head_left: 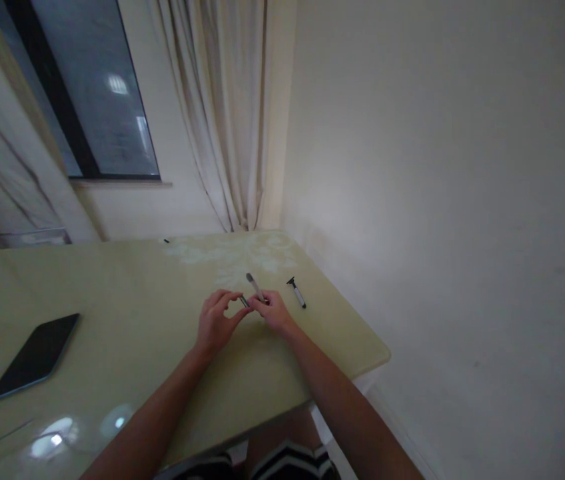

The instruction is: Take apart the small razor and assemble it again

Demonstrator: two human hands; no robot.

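Note:
Both my hands meet over the pale yellow-green table (127, 293), near its right side. My right hand (273, 311) is closed in a pinch round a thin grey pen-like stick (254, 285) that points up and away from me. My left hand (215, 321) has its fingertips pinched on a small dark piece (244, 301) at the lower end of the stick; I cannot make out what it is. A short black-and-white marker or razor-like tool (296, 292) lies on the table just right of my right hand.
A dark phone or tablet (36, 355) lies flat at the table's left. The table's right corner (385, 357) ends close to a bare wall. A curtain (222, 113) and a window (87, 93) stand behind the table. Light glare shows at the near left edge.

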